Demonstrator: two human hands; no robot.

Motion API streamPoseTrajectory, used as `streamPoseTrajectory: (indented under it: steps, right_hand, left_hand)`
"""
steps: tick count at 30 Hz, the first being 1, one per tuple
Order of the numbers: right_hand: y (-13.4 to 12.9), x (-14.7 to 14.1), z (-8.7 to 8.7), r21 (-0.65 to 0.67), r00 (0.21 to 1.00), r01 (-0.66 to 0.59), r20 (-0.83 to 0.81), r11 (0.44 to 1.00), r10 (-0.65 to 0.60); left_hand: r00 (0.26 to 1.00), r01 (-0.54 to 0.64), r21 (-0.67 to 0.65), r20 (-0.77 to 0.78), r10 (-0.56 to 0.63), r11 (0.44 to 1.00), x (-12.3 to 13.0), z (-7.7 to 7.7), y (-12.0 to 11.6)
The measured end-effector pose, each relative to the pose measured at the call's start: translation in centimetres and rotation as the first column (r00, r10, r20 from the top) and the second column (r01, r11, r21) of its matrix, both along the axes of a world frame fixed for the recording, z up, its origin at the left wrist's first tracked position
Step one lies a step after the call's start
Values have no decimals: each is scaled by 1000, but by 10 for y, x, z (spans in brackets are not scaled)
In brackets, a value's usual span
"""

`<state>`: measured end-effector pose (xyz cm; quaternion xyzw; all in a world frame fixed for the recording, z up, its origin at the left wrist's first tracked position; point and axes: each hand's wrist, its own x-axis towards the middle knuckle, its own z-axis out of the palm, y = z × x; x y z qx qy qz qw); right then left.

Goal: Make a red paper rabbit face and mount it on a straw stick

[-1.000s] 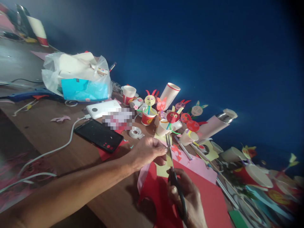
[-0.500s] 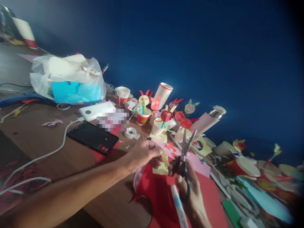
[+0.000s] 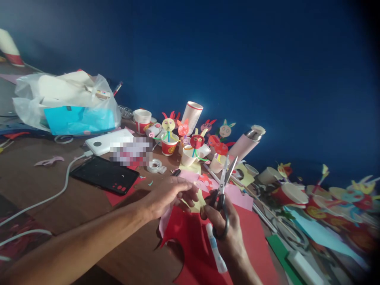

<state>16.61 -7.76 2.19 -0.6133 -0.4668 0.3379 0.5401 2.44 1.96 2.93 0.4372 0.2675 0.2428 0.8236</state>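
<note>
In my right hand (image 3: 230,227) is a pair of scissors (image 3: 222,185) with black handles, its blades pointing up and slightly apart. My left hand (image 3: 172,194) is just to the left, palm turned inward and fingers loosely apart, with nothing visible held in it. Beneath and between the hands lies a pale yellow paper piece (image 3: 198,204), at the top of a large red paper sheet (image 3: 192,257). A white and blue tube (image 3: 216,249) rests on the red sheet beside my right wrist. Pink paper (image 3: 242,201) spreads behind the scissors.
Paper cups with puppet faces, one a red-and-white cup (image 3: 170,144), stand along the blue wall. A pink flask (image 3: 247,142) leans behind them. To the left are a tape roll (image 3: 154,166), a black phone (image 3: 105,174), a white power bank (image 3: 108,141) and a plastic bag (image 3: 28,97).
The small yellow strip pinched in my left hand earlier is no longer seen there, and those fingers have loosened. The scissor blades have come slightly closer together. The view has shifted right.
</note>
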Motion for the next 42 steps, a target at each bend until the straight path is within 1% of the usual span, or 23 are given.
streamPoseTrajectory:
  steps: [2,5,7,11,14,20,22,25,28,34,36,38,40,41,42]
  right_hand:
    - [1,-2,0,11,1000,5,4,1000,-5]
    - [2,-5,0,27,1000,21,-23,999,-20]
    - [3,-8,1,12,999,11,-47,1000,-10]
    - [2,-7,3,8,998,-36,-49,999,37]
    - [2,-5,3,27,998,-51,-42,998,52]
    - [0,-5,5,65,990,-111,-83,992,116]
    - [-1,-7,8,72,987,-115,-100,991,122]
    - [-3,-7,11,90,983,-115,-133,989,126]
    - [-3,-7,10,115,975,-127,-167,985,145]
    - [-1,-9,8,115,962,-166,-201,979,186]
    - [-1,-6,12,87,972,-146,-172,985,159]
    - [-4,4,15,39,988,-110,-104,993,114]
    - [-11,21,16,-25,997,-72,-6,997,72]
    - [-17,32,14,-78,997,-30,63,996,35]
    - [-23,44,12,-155,986,16,167,988,11]
  left_hand:
    - [998,60,-21,16,-59,998,0,-1,-1]
    - [984,173,-19,48,-172,985,1,-4,-4]
    - [977,201,-10,70,-200,980,1,-5,-5]
    - [968,230,9,97,-230,973,1,-3,-6]
    - [971,216,34,94,-218,976,0,-1,-6]
    - [972,210,106,83,-219,972,1,1,-8]
    - [971,218,146,67,-229,965,0,2,-8]
    - [960,252,230,61,-273,940,-3,3,-6]
    - [956,256,302,60,-286,918,-6,4,-6]
    - [971,182,451,56,-232,873,-1,2,-6]
    - [975,152,479,71,-211,864,2,2,-6]
    - [985,87,462,94,-146,882,3,3,-3]
    - [993,-8,410,108,-40,912,3,3,1]
    - [994,-47,379,111,6,924,2,3,4]
    - [993,-80,349,112,44,934,1,3,8]
